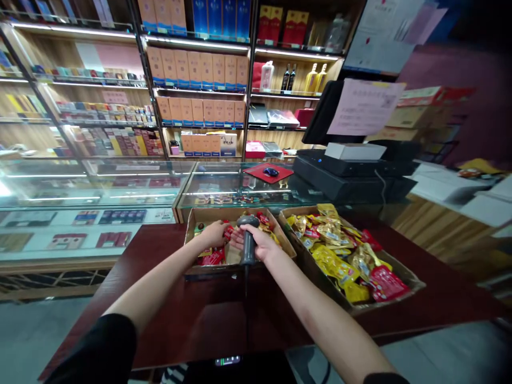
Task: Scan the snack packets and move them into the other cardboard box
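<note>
A dark grey handheld scanner (pixel 248 248) with a cable hanging down rests against my right hand (pixel 258 241), its handle held by the thumb, while the other fingers stretch out flat over a cardboard box (pixel 208 268) of snack packets. My left hand (pixel 215 234) is at the left part of the same box, fingers curled at a small red packet (pixel 228 231). More red packets (pixel 212 258) lie below my left hand. On the right, a larger cardboard box (pixel 306 261) is filled with yellow, gold and red packets (pixel 336 264).
Both boxes sit on a dark red table (pixel 160 277). Behind it stands a glass counter (pixel 224 186) with a mouse (pixel 271 172) on a red mat (pixel 282 177). A monitor (pixel 324 112) and black register (pixel 336 176) are at the right. Shelves of boxes and bottles line the wall.
</note>
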The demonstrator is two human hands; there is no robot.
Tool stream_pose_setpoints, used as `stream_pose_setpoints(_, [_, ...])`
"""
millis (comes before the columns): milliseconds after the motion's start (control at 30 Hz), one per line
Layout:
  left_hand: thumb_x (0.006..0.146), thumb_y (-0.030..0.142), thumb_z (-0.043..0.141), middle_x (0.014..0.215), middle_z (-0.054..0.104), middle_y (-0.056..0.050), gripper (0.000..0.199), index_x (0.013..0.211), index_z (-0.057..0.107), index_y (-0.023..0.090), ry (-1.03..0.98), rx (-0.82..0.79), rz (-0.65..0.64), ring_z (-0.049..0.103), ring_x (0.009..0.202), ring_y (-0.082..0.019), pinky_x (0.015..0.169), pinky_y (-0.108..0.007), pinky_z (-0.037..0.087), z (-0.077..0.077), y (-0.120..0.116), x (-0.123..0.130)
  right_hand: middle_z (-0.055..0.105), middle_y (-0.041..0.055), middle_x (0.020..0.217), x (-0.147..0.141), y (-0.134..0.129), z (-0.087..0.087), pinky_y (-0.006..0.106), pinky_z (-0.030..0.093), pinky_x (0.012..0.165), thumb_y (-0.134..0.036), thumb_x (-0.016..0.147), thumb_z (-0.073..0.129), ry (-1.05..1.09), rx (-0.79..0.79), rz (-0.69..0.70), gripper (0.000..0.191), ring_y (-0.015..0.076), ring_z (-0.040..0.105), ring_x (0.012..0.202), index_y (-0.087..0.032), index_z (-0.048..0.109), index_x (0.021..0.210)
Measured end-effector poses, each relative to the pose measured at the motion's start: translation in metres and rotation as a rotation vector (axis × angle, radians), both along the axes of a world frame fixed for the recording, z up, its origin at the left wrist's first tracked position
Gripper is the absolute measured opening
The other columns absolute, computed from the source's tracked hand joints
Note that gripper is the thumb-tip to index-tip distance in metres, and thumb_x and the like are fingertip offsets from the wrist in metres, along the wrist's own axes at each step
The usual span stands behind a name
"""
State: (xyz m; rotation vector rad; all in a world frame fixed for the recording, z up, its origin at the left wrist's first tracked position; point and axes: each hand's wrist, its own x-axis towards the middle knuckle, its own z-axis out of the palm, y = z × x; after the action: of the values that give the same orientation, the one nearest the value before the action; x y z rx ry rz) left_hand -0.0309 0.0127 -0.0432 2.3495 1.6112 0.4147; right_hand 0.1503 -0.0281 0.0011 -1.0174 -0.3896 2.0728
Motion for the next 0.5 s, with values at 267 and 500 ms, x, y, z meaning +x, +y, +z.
stream_pose_setpoints(267, [0.065,0.028,0.074,0.113,0.064,-0.017,0.042,0.105,0.065,0.019,0.014,-0.122,-0.069,0.057,0.111,-0.033,0.093,-0.035,0.041,-0.013,0.019,0.012,0.067,0.0072,0.067,0.009,-0.006,-0.009,0.037,0.057,0.076,-0.016,0.084,0.053,-0.041,-0.024,-0.046,0.012,0.0168,0.069,0.069,-0.012,0.056,0.074])
stream_pose_setpoints(500, [0.077,0.031,0.064,0.097,0.069,-0.013,0.026,0.099,0.065,0.016,-0.602,-0.184,0.132,0.064,0.094,-0.026,0.083,-0.033,0.048,0.013,0.017,0.004,0.068,0.0074,0.069,0.022,-0.003,-0.004,0.035,0.057,0.075,-0.015,0.084,0.052,-0.016,0.006,-0.096,0.009,0.0172,0.069,0.072,-0.012,0.058,0.079])
